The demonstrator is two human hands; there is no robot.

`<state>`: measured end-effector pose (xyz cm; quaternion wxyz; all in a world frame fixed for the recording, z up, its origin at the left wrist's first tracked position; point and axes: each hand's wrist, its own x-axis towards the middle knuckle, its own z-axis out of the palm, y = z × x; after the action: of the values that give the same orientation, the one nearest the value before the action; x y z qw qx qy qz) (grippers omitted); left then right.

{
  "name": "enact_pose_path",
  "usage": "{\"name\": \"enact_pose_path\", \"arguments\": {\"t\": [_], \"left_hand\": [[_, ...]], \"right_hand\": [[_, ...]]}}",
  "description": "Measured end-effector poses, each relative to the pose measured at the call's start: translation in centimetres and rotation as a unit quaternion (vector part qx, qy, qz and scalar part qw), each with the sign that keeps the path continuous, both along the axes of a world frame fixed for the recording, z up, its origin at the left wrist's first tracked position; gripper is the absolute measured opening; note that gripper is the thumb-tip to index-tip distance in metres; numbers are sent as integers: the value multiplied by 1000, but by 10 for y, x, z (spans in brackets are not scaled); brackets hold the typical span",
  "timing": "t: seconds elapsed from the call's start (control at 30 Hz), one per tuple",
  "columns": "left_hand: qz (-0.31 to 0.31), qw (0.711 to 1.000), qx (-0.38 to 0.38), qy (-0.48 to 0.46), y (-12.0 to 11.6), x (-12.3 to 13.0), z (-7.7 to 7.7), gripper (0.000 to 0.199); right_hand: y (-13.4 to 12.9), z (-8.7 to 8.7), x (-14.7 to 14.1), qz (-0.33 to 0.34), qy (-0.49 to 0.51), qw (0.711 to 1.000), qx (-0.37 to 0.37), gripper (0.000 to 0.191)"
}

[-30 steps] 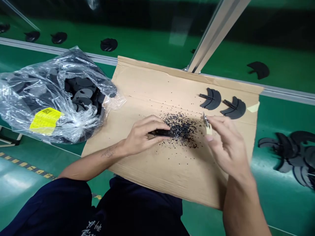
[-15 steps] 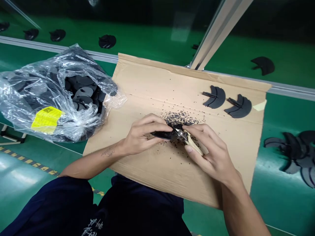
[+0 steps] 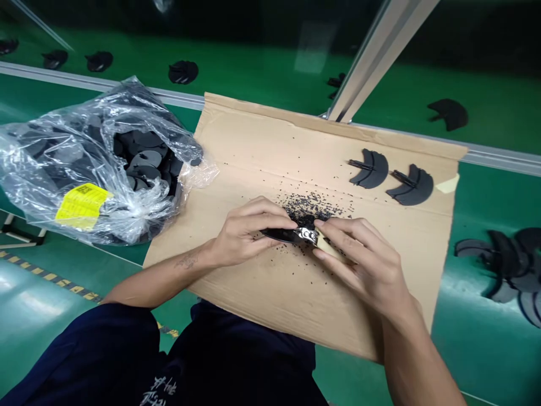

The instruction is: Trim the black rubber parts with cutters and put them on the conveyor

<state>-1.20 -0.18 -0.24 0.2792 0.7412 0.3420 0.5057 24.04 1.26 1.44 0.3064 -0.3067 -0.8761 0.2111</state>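
Observation:
My left hand is closed on a dark, curved plastic part, most of it covered by the fingers. In my right hand are pliers-like cutters with a metal head and pale handles. The metal head touches the right end of the dark part. Beneath and behind both hands, many tiny black clippings lie scattered on a cardboard sheet.
On the left stands a clear plastic bag of black discs with a yellow label. Two black fan-shaped parts lie on the cardboard's upper right. More black parts are piled at the right. A metal post rises behind.
The cutters' head has turned and now lies flatter against the dark part. The fingers of my right hand have shifted slightly. My left hand has hardly moved.

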Motion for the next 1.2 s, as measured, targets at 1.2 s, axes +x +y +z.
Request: {"name": "enact_pose_path", "arguments": {"t": [1.2], "left_hand": [[72, 997, -9, 12, -1, 4, 0, 21]], "right_hand": [[0, 3, -7, -109, 83, 977, -163, 43]]}}
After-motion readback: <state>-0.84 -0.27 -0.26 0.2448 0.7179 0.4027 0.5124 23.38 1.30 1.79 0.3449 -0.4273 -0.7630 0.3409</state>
